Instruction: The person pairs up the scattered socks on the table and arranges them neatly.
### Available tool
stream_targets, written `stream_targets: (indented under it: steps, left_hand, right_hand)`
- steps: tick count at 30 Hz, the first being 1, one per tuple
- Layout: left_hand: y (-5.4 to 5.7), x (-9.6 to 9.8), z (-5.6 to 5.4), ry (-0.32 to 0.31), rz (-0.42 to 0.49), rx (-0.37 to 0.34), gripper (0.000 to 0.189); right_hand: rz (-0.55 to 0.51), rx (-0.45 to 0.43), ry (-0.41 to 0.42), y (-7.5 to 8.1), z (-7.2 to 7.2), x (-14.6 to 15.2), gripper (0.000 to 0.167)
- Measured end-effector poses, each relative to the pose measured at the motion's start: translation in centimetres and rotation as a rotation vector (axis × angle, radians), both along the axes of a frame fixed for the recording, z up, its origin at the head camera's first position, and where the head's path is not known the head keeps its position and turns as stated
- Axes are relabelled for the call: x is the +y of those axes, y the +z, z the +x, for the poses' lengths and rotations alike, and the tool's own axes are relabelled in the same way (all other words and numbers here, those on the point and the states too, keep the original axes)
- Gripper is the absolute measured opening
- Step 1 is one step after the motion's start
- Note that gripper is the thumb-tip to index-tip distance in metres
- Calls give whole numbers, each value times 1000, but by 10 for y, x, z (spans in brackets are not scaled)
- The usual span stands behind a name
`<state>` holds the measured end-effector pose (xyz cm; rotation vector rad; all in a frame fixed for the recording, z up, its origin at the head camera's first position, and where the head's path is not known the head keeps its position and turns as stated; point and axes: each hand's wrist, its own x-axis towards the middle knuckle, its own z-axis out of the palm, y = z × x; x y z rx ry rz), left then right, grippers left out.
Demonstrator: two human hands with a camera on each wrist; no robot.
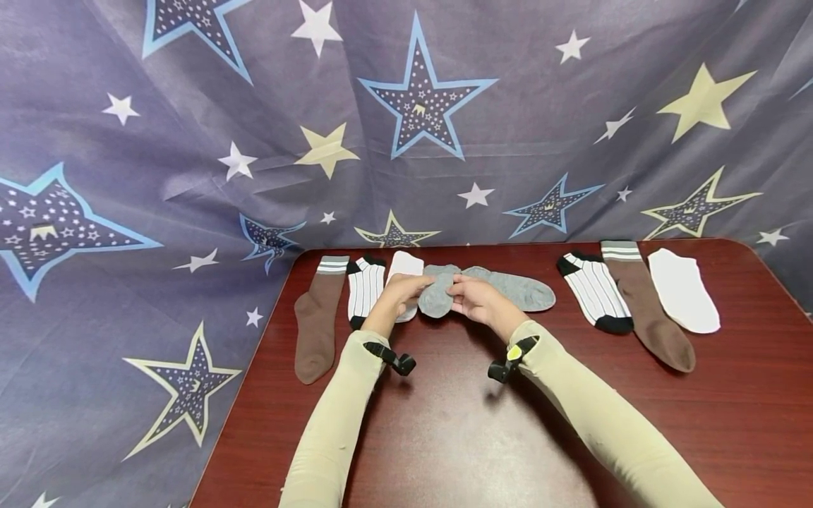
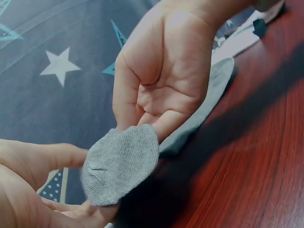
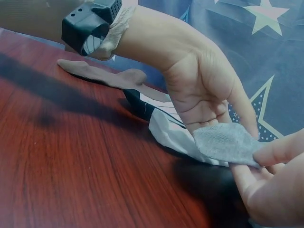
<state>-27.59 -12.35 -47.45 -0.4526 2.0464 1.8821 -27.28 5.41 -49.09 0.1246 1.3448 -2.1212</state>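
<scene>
A short grey sock (image 1: 435,300) is held up between both hands, close over the table's far side. My left hand (image 1: 401,291) pinches its left edge, and my right hand (image 1: 476,296) grips the right edge between thumb and fingers. In the left wrist view the grey sock (image 2: 121,166) has its rounded end toward the camera, and the right hand's fingertips are hidden behind it. The right wrist view has the sock (image 3: 223,142) stretched sideways between the hands. Another grey sock (image 1: 524,291) lies flat just right of my right hand.
Left of the hands lie a brown sock (image 1: 317,324), a striped sock (image 1: 366,289) and a white sock (image 1: 406,264). Farther right are a striped sock (image 1: 597,289), a brown sock (image 1: 648,303) and a white sock (image 1: 684,289). A star-patterned cloth (image 1: 419,190) hangs behind the table (image 1: 444,423).
</scene>
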Motion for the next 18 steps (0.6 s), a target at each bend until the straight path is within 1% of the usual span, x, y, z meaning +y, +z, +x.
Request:
stream_targets:
  steps: [3, 6, 7, 8, 10, 12, 15, 18]
  left_hand:
    - [-1, 1, -1, -7, 49, -13, 43]
    - [-2, 3, -1, -26, 100, -18, 44]
    - [-3, 3, -1, -32, 116, -12, 44]
    - [-4, 4, 0, -37, 127, 0, 42]
    - [-5, 5, 0, -41, 151, 19, 34]
    - [-6, 6, 0, -35, 167, 43, 26]
    - [-7, 8, -1, -17, 202, 50, 13]
    - [-8, 11, -1, -5, 247, 49, 13]
  right_hand:
    - [-12, -40, -11, 11, 5, 0, 43]
    - [-36, -49, 13, 18, 10, 2, 36]
    - [-40, -50, 25, 18, 10, 2, 33]
    - [-27, -48, 33, 19, 11, 2, 28]
    - [-16, -30, 54, 17, 11, 3, 21]
    - [9, -16, 61, 16, 11, 4, 17]
    - [37, 14, 73, 14, 13, 4, 22]
    - [66, 29, 87, 13, 14, 6, 28]
